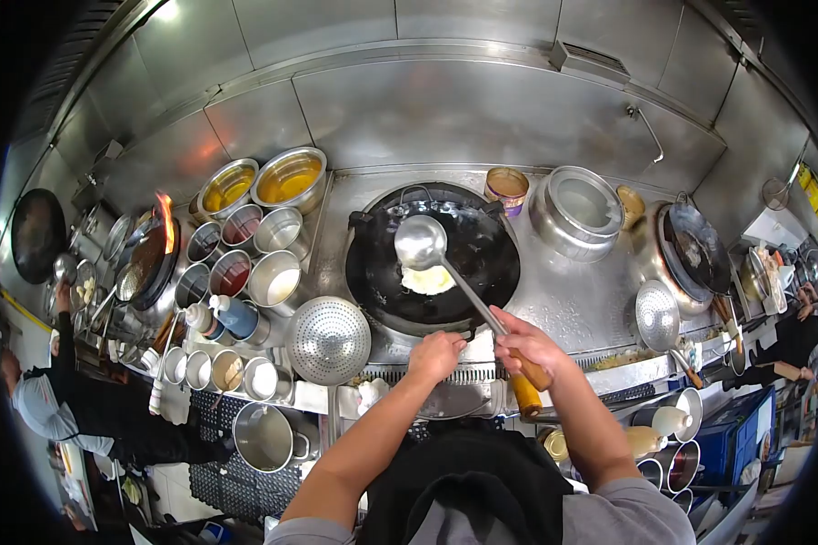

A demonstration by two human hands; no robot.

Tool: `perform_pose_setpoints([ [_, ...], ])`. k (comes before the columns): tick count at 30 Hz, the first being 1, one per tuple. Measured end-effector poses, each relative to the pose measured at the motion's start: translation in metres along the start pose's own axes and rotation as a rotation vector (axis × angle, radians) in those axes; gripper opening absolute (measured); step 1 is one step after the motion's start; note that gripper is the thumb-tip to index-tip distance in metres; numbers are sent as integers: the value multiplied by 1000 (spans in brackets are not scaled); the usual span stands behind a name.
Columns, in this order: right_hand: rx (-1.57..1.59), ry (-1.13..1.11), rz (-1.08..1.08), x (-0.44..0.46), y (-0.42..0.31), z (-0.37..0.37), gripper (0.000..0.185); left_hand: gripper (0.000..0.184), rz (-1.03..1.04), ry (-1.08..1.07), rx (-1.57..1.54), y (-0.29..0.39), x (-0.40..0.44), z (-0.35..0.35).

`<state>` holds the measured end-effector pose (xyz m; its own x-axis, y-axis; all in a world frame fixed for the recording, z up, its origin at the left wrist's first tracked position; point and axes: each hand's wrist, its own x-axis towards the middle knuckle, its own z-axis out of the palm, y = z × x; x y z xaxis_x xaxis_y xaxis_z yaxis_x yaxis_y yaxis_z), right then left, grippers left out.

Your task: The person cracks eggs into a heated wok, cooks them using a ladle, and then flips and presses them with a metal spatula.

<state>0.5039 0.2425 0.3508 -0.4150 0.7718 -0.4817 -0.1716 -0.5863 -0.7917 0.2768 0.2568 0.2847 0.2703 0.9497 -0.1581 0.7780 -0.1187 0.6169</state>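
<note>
My right hand (532, 348) is wrapped round the wooden handle of a long metal ladle (421, 242), whose bowl is over the middle of the black wok (382, 272). A pale yellow-white piece of food (429, 281) lies in the wok, partly under the ladle. My left hand (438, 356) is closed at the wok's near edge; what its fingers hold, a cloth or the wok's rim, is hidden. Just below my right hand another wooden handle (525, 396) sticks out over the counter's front edge.
Left of the wok are a perforated skimmer (328, 341), metal cups (275, 278), squeeze bottles (234, 315) and two bowls of yellow liquid (289, 182). A large pot (583, 213) stands right. Flames (165, 222) rise far left, near a co-worker (50, 404).
</note>
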Motion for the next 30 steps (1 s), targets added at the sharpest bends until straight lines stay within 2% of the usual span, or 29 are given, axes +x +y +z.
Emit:
perform_pose_setpoints([
  [2, -290, 61, -13, -13, -8, 1, 81, 27, -8, -8, 1, -1, 1, 1],
  [7, -593, 263, -73, -12, -11, -3, 82, 26, -56, -45, 7, 7, -3, -6],
  [10, -901, 382, -197, 36, 31, -38, 81, 26, -46, -46, 10, 4, -3, -5],
  [12, -974, 420, -239, 57, 46, -49, 81, 27, -40, -28, 2, 4, -3, -3],
  [14, -883, 409, -218, 72, 52, -31, 80, 27, -33, -18, 5, 3, -1, -3],
  [17, -490, 321, -40, 60, 21, 21, 79, 28, -25, -22, 12, 2, 0, -1],
  [21, 200, 70, -19, 80, 18, 26, 82, 28, -46, -52, -2, 1, 2, -1],
  [22, 283, 26, -3, 86, 23, 17, 79, 27, -55, -66, -6, 0, 3, 0],
  [25, 291, -91, -10, 75, 27, 10, 80, 28, -49, -34, 34, 2, 0, -2],
  [30, -6, -13, -3, 20, 5, 7, 76, 29, 6, -26, 37, -5, 2, 4],
])
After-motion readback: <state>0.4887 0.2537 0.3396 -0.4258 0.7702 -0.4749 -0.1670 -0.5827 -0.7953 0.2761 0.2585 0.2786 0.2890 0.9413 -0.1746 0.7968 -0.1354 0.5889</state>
